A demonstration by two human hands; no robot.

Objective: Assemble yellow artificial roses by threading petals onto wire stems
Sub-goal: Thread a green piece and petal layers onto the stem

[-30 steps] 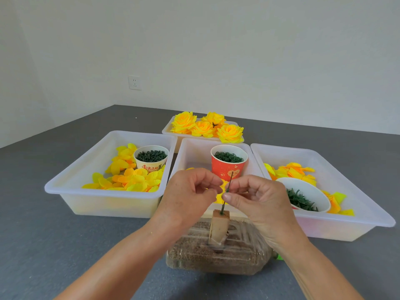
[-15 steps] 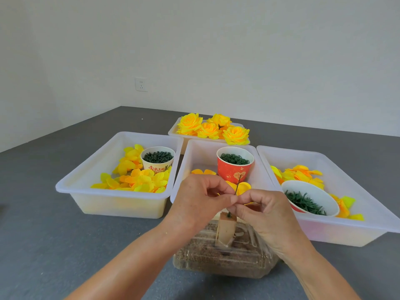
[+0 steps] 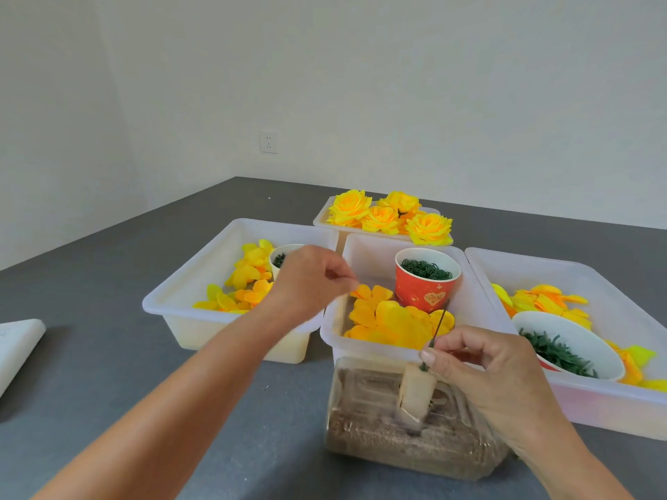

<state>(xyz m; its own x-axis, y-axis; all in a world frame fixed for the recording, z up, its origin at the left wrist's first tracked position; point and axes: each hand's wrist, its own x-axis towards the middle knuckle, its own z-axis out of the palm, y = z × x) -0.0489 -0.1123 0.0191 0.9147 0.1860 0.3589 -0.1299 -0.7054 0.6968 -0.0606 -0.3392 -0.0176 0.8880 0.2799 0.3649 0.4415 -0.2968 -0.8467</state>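
**Right hand on the wire, left hand over the trays**

Thin dark green wire stem point(image 3: 437, 330) stands tilted in a small pale foam block point(image 3: 415, 395), which sits on a clear plastic box of brown granules point(image 3: 408, 442) on the grey bench point(image 3: 108, 373). Right hand point(image 3: 480, 366) pinches the stem low down, thumb and forefinger just above the block. Left hand point(image 3: 310, 279) hangs in the air over the gap between the left white plastic tray point(image 3: 202, 279) and the middle white plastic tray point(image 3: 364, 247), fingers loosely curled, fingertips close together; cannot tell whether anything is between them.

Loose yellow-orange fabric petals point(image 3: 389, 323) lie in the middle tray beside a red paper cup of green rings point(image 3: 426, 283). Right white tray point(image 3: 563, 268) holds more petals and a white bowl of green pieces point(image 3: 566, 344). Finished yellow roses point(image 3: 389, 216) fill a far tray.
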